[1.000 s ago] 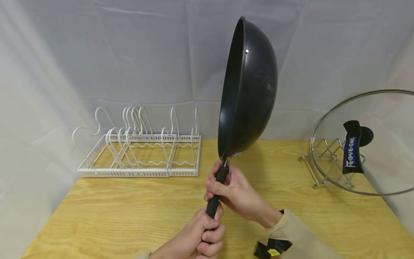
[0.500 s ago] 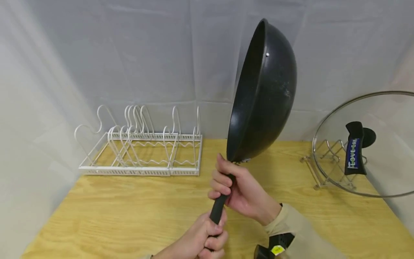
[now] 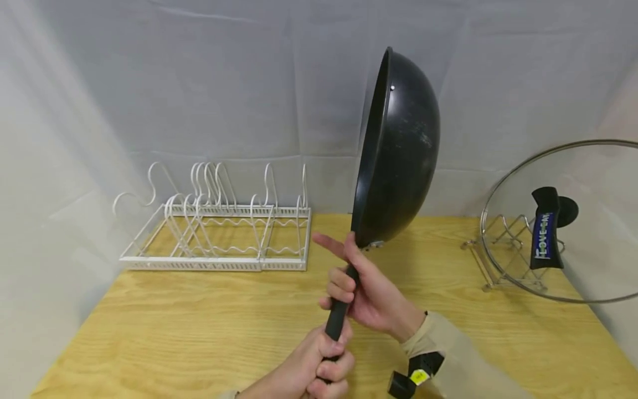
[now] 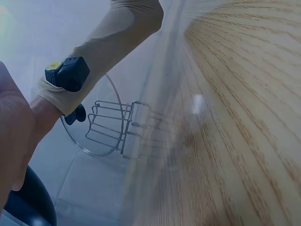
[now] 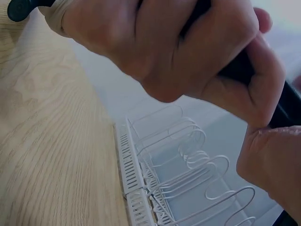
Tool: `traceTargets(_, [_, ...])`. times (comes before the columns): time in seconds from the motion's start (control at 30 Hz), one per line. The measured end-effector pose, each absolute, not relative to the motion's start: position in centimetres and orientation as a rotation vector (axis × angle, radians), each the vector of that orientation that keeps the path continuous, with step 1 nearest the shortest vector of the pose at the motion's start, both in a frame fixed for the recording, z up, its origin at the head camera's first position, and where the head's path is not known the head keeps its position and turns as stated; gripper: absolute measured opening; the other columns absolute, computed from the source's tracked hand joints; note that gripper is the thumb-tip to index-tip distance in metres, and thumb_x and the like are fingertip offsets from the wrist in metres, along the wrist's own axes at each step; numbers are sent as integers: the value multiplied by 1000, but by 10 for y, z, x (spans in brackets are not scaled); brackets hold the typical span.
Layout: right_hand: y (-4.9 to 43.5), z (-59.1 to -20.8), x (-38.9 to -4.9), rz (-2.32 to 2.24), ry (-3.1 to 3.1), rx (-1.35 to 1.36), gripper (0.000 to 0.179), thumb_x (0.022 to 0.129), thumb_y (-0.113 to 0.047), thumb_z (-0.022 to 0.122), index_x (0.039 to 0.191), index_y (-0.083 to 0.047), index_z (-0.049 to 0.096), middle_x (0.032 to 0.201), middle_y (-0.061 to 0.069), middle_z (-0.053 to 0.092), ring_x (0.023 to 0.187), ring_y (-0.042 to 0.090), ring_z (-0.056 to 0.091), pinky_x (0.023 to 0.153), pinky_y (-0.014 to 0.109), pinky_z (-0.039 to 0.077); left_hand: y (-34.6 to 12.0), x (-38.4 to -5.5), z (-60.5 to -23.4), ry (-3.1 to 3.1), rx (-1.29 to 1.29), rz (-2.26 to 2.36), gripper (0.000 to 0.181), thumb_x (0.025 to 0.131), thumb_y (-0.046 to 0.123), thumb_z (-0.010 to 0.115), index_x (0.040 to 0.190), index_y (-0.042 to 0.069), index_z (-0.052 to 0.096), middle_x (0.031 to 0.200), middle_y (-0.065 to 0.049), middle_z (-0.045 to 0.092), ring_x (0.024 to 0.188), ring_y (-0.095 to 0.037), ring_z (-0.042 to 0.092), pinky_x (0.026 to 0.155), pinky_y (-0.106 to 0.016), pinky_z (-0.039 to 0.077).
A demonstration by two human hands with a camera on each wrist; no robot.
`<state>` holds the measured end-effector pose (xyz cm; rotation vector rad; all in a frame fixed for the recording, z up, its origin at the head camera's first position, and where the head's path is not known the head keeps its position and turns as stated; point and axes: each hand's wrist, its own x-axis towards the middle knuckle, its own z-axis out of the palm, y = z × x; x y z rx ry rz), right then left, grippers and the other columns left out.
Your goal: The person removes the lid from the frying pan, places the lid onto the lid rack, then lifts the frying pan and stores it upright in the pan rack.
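In the head view a black wok (image 3: 408,147) is held up over the table, nearly upright, its hollow side facing left. My left hand (image 3: 321,357) grips the lower end of its black handle (image 3: 336,320). Higher up, my right hand (image 3: 371,293) holds the same handle, several fingers curled round it. The right index finger sticks out to the left and the thumb points up at the wok's base, by a metal fitting (image 3: 375,244). In the left wrist view part of the wok (image 4: 33,200) shows at the lower left.
A white wire rack (image 3: 214,263) with upright loops stands at the table's back left. At the right, a glass lid (image 3: 503,183) with a black handle (image 3: 545,230) stands upright in a metal wire stand (image 3: 485,285). A grey sheet (image 3: 224,100) hangs behind the wooden table (image 3: 199,327).
The wok swung right, then came partly back left and lower. My right hand shifted its hold, its thumb moving up toward the wok and its index finger straightening leftward. The left hand keeps its grip.
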<state>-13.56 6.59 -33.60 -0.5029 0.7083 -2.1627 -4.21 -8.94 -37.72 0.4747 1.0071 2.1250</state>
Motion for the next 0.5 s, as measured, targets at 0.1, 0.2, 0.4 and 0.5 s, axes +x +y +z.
traceTargets(0.1, [68, -342, -140, -2120, 604, -611, 51, 106, -57, 33, 104, -21, 68, 56, -10, 50, 70, 7, 66, 89, 36, 59, -90, -42, -377, 996, 493, 2122, 10, 100, 13, 38, 97, 22, 35, 61, 17, 29, 45, 8, 30, 37, -19, 10])
traceTargets(0.2, [67, -345, -145, -2067, 475, -700, 58, 108, -55, 30, 72, -17, 55, 55, -8, 36, 59, 4, 53, 89, 31, 56, -90, -42, -376, 999, 505, 2115, 10, 99, 14, 40, 96, 22, 34, 61, 17, 29, 45, 8, 30, 37, -19, 10])
traceTargets(0.4, [63, -347, -151, -2006, 267, -844, 53, 109, -45, 41, 67, -15, 31, 60, -5, 23, 53, 9, 23, 66, 20, 33, -89, -45, -374, 991, 512, 2108, 13, 98, 17, 44, 92, 22, 33, 60, 18, 31, 45, 8, 30, 38, -19, 9])
traceTargets(0.5, [62, -349, -152, -2013, 207, -913, 46, 107, -44, 48, 72, -15, 41, 63, -6, 24, 54, 8, 22, 65, 23, 25, -88, -46, -374, 983, 527, 2111, 11, 98, 15, 42, 93, 21, 34, 60, 16, 29, 45, 7, 28, 37, -19, 9])
